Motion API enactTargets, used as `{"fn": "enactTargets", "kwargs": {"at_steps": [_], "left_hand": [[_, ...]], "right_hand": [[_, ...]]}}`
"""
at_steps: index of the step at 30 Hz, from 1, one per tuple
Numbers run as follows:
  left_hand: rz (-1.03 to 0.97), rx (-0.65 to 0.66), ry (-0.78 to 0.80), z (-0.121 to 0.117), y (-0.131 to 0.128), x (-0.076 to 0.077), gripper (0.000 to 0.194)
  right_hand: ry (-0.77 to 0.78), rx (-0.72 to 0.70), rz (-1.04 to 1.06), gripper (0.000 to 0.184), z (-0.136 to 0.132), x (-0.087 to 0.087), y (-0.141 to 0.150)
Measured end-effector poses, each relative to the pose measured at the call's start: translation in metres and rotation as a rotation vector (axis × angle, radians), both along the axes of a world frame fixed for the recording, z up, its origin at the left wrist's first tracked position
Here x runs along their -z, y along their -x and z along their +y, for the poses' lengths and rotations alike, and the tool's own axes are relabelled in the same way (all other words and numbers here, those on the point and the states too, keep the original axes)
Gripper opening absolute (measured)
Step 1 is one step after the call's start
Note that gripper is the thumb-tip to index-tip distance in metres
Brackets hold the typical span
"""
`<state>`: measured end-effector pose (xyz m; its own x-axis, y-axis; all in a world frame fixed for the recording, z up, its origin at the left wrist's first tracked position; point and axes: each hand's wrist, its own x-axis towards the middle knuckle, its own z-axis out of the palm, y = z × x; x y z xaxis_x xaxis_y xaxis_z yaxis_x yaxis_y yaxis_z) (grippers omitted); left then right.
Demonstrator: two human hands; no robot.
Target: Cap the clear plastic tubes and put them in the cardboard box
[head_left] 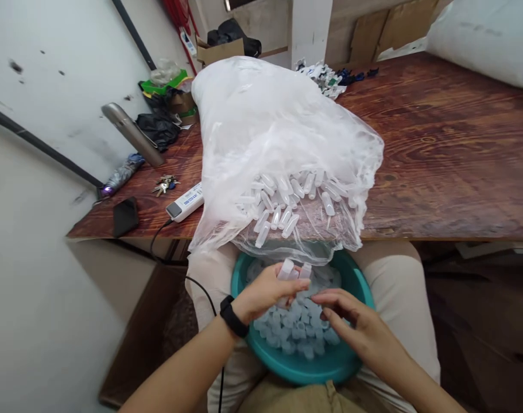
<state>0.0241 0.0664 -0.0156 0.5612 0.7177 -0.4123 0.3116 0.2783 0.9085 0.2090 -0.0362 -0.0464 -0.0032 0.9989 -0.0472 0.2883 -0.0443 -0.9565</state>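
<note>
A few small translucent plastic tubes (286, 268) are held in the left hand (272, 288), just beyond the front edge of a wood-grained bench (442, 178); its grip is closed around them, with their ends turned up. A black wristband (234, 316) is worn on that wrist. The right hand (351, 321) is held near it, palm inward, its grip partly opened, with thumb and fingers slightly parted. Below both hands, a teal basin (302, 374) is set between the seated person's legs and is partly filled with similar translucent pieces (302, 332).

On the bench, a large white plastic bag (261, 115) is laid with its mouth spread at the front edge, and loose tubes (281, 198) are spilled inside the mouth. Near the bench's front left corner, a dark phone (126, 217) is placed, with a bunch of keys (165, 184) behind it and a white corded device (187, 202) beside the bag. Toward the back right corner, another white sack (489, 43) is seen.
</note>
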Motion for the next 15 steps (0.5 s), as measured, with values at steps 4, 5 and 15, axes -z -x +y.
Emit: {"fn": "enactTargets", "kwargs": {"at_steps": [4, 5, 15], "left_hand": [[-0.373, -0.168, 0.46, -0.026, 0.014, -0.011, 0.053], [-0.38, -0.18, 0.462, -0.032, 0.017, -0.013, 0.052], [0.154, 0.071, -0.5, -0.053, 0.047, -0.036, 0.017]], "right_hand": [[-0.021, 0.133, 0.04, 0.028, 0.006, -0.004, 0.006], [-0.015, 0.134, 0.047, 0.031, 0.007, -0.007, 0.007], [-0.091, -0.154, -0.016, 0.023, 0.001, -0.037, 0.008]]}}
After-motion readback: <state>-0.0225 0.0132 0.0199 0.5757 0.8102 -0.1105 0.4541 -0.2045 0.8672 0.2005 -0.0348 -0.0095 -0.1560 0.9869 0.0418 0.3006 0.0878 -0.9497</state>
